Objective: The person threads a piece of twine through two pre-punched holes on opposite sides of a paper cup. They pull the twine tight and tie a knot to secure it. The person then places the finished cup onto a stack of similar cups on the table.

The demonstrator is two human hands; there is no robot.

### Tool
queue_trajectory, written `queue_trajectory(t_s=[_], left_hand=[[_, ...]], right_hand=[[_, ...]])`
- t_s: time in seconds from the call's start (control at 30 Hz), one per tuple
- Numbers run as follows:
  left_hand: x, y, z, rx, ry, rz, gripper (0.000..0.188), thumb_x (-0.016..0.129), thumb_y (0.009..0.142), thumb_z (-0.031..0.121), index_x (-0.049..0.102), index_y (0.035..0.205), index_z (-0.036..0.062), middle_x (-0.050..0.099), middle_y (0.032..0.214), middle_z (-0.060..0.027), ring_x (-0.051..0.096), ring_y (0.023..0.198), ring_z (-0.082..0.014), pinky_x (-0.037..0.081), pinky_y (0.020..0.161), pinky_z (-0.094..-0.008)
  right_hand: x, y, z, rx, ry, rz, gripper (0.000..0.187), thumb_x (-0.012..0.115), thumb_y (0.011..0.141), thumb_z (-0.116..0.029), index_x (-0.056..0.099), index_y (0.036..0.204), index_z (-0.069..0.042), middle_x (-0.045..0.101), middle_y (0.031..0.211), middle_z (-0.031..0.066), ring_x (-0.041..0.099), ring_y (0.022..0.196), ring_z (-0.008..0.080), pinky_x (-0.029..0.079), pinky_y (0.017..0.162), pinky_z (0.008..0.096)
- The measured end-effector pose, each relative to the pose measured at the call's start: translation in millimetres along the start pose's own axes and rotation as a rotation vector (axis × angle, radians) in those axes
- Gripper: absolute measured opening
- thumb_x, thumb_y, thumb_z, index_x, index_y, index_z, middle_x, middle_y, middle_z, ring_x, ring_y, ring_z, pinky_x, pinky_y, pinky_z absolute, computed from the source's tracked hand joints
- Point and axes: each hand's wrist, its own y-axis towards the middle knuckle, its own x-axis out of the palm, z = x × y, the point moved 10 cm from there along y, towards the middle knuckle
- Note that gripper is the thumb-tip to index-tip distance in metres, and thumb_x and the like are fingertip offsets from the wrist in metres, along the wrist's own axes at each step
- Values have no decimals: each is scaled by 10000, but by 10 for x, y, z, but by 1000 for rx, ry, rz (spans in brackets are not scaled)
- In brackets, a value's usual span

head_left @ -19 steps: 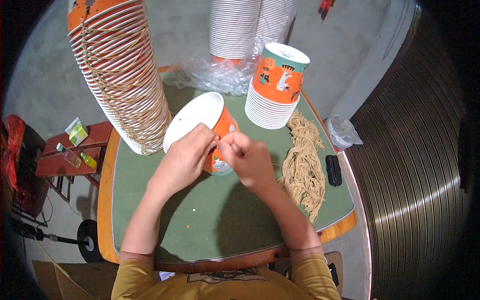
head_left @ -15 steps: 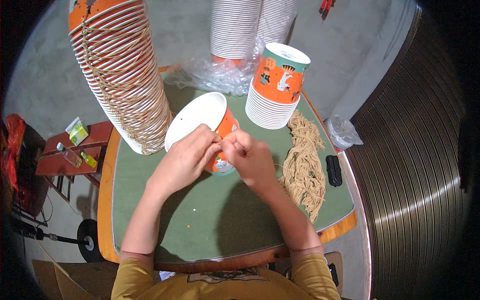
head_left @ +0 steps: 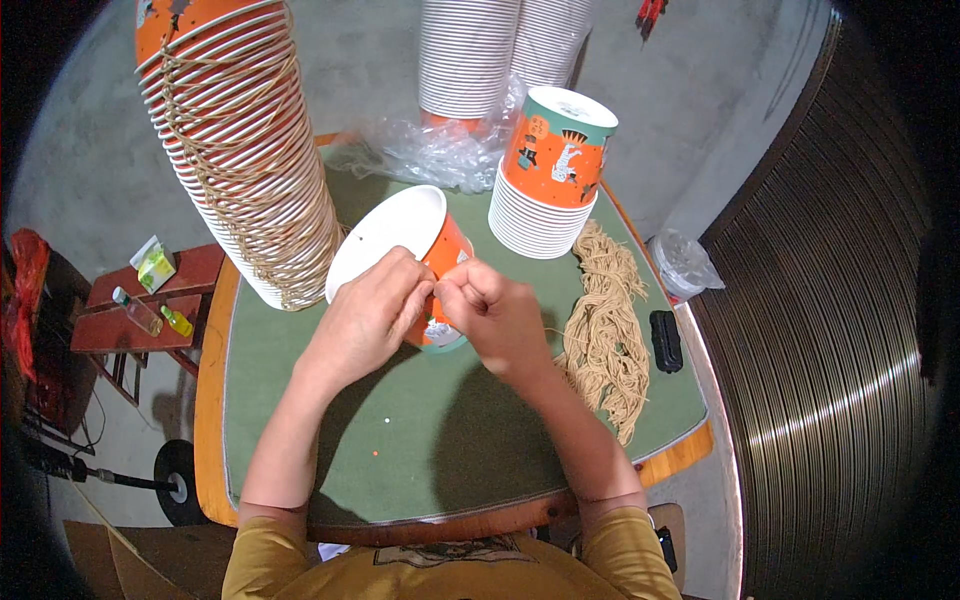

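Observation:
A paper bucket [head_left: 455,250], orange with a green base band and white inside, lies tilted on the table with its mouth toward the upper left. My left hand [head_left: 372,310] is against its near side, fingers closed in a pinch. Just right of it my right hand [head_left: 497,312] is closed too, thumb pressed to the curled fingers. The fingertips of both hands meet at the bucket's wall; what they pinch is hidden. To the right lies a bundle of tan cords [head_left: 607,345]. Tan cords also hang along a tall leaning stack of nested buckets [head_left: 245,160] at the left.
Upside-down nested buckets [head_left: 545,205] stand behind the bundle. Farther back, more white stacks [head_left: 463,60] rise beside crumpled clear plastic [head_left: 430,150]. A black object [head_left: 666,342] lies near the right edge of the green-covered table [head_left: 400,480]. Red benches [head_left: 130,325] stand at left.
Both hands keep their pinch at the bucket's side, with only a slight shift of the fingers. The bucket's mouth sits a touch farther left. Nothing has been let go visibly.

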Motion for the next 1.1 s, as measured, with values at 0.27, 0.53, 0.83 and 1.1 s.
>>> queue_trajectory(t_s=[0.27,0.53,0.83,1.1], left_hand=[[-9,-45,-210,-218,-338,118,178,545,914,49,490,1082,25,612,887,-101,637,798,-185,502,716,-322],[94,-81,-320,-351,-415,-47,311,549,913,63,468,1208,6,631,831,-94,635,755,-158,509,714,-310],[70,-70,-245,-345,-341,-62,307,554,913,78,489,1201,-9,628,825,-108,629,736,-169,508,701,-314],[75,-73,-224,-343,-332,-58,291,557,914,86,501,1183,-11,627,815,-106,625,723,-179,506,694,-319]], right_hand=[[-35,2,70,-20,-21,98,73,630,810,-131,581,829,-81,591,637,99,618,548,238,478,534,372],[-19,-6,88,-49,-12,139,88,643,789,-134,585,837,-90,597,662,95,623,561,216,494,553,359],[-9,-27,22,-90,-72,166,105,661,791,-160,598,849,-100,602,671,101,637,586,253,501,550,377],[-5,-45,-3,-119,-138,199,126,673,797,-168,571,841,-109,612,696,103,642,600,289,508,541,401]])
